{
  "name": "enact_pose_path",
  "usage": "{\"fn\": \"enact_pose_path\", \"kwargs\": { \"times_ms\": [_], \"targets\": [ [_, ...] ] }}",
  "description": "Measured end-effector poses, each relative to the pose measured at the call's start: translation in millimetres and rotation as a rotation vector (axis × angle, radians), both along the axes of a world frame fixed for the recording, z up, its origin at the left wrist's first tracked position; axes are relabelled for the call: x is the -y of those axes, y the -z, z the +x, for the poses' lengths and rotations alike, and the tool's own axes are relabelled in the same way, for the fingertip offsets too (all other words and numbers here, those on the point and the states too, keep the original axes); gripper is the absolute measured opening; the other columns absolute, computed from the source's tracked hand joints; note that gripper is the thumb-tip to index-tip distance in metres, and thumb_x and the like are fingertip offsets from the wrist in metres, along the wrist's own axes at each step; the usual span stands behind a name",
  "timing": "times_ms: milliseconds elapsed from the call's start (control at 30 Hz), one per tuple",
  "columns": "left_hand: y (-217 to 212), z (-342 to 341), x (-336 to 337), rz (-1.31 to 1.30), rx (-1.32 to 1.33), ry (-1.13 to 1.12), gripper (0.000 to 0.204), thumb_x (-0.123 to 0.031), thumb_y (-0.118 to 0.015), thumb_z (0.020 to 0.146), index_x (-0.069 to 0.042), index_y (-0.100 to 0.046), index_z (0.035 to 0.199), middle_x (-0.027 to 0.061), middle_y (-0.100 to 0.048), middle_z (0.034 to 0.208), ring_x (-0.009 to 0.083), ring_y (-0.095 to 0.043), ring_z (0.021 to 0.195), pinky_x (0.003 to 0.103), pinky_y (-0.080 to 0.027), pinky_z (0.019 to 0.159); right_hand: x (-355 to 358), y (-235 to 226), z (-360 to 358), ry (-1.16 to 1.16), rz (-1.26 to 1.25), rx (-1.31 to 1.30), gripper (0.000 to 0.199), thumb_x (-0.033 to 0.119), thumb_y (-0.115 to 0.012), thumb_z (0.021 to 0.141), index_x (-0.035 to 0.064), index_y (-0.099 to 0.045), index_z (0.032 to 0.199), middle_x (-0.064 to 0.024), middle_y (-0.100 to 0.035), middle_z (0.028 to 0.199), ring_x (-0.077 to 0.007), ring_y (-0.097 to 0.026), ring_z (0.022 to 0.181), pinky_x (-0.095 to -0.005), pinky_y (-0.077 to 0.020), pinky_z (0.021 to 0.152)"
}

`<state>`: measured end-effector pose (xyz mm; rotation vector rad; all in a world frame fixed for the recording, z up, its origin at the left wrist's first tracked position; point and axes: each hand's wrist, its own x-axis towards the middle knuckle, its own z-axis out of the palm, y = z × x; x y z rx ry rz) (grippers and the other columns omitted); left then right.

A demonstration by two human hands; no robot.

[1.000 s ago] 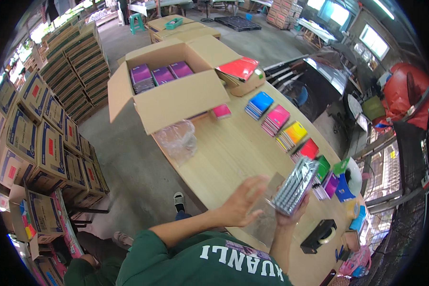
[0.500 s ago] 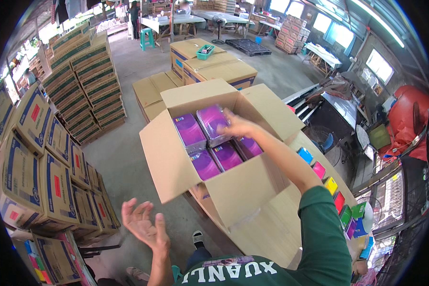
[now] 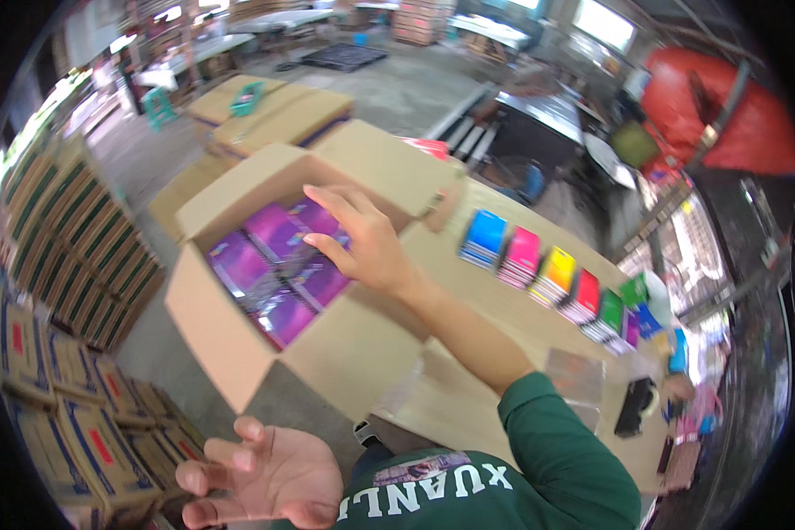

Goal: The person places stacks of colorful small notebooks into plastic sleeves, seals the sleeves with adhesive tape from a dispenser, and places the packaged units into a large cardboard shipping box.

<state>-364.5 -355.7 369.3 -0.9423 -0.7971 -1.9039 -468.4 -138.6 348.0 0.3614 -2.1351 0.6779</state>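
An open cardboard box [image 3: 344, 358] stands on the wooden table with its flaps folded out. Inside lie several purple spiral notebooks [image 3: 243, 262] in shiny clear wrap, side by side. Over the box's right side is my right hand [image 3: 367, 243], its thumb and fingers apart and nothing in its grasp. It covers part of the notebooks, and whether a fingertip touches them I cannot tell. Low in the picture, off the table's near left edge, my left hand [image 3: 278, 477] is palm up with its fingers spread, holding nothing.
Along the table's right run colored notebook stacks, including blue [image 3: 483, 237], pink [image 3: 520, 254] and yellow [image 3: 555, 276]. A black tape dispenser [image 3: 636, 406] lies closer. Carton piles [image 3: 84, 256] rise at left. Behind the box, a green basket [image 3: 247, 99] sits on large cartons [image 3: 283, 119].
The view has swung right, bringing the colored stacks further in. My right hand has come away from the purple notebook pack it was on. My left hand appears lower and larger, still spread.
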Motion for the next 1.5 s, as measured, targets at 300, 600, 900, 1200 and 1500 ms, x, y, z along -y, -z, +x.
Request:
{"fn": "enact_pose_path", "kwargs": {
  "times_ms": [300, 600, 900, 1200, 1500],
  "targets": [
    [66.8, 130.3, -194.0, -0.315, -0.038, 0.366, 0.078, -0.014, -0.077, 0.077, -0.012, -0.033, 0.142, 0.0129, -0.037, 0.132, 0.0265, -0.054, 0.102, 0.041, -0.05, 0.086, -141.2, 87.4, 384.2, 0.245, -0.14, 0.966, 0.053, 0.034, -0.074, 0.083, 0.0007, -0.062, 0.122, -0.0128, -0.064, 0.077, -0.027, -0.062, 0.067, -0.0367, -0.0489, 0.063],
    [209.9, 54.5, -413.6, -1.182, 0.103, -0.037, 0.029, -0.007, -0.071, 0.078, -0.011, -0.066, 0.107, 0.0179, -0.049, 0.123, 0.0331, -0.049, 0.11, 0.044, -0.043, 0.09, -179.1, 114.8, 488.8, 0.184, -0.412, 1.324, 0.067, 0.05, -0.073, 0.079, 0.0, -0.061, 0.122, -0.017, -0.067, 0.08, -0.0324, -0.065, 0.078, -0.0412, -0.0508, 0.071],
    [226.8, -100.6, -545.5, -1.948, -0.641, -0.193, 0.047, -0.007, -0.065, 0.081, -0.042, -0.066, 0.111, 0.0056, -0.03, 0.153, 0.032, -0.032, 0.14, 0.057, -0.033, 0.109, -286.0, 139.6, 407.8, 0.496, -0.518, 1.07, 0.046, 0.037, -0.073, 0.081, 0.0059, -0.067, 0.114, -0.0154, -0.067, 0.079, -0.0296, -0.066, 0.077, -0.0402, -0.0511, 0.071],
    [226.3, -99.5, -548.7, -1.826, -0.492, -0.284, 0.054, -0.002, -0.08, 0.059, -0.028, -0.061, 0.102, 0.0036, -0.043, 0.139, 0.0285, -0.038, 0.135, 0.048, -0.04, 0.103, -431.6, 212.4, 210.2, 1.03, -0.348, 0.769, 0.053, 0.026, -0.073, 0.079, -0.0115, -0.054, 0.111, -0.027, -0.064, 0.1, -0.0381, -0.065, 0.091, -0.0427, -0.0537, 0.08],
    [205.2, -34.5, -478.5, -0.831, 0.741, 0.22, 0.043, -0.025, -0.073, 0.086, 0.001, -0.058, 0.116, 0.0147, -0.066, 0.104, 0.0248, -0.065, 0.095, 0.038, -0.051, 0.085, -426.4, 224.1, 196.0, 1.277, -0.437, 0.759, 0.058, 0.02, -0.076, 0.075, -0.0111, -0.052, 0.117, -0.0246, -0.064, 0.108, -0.0327, -0.064, 0.1, -0.0423, -0.0531, 0.083]
  ]
}}
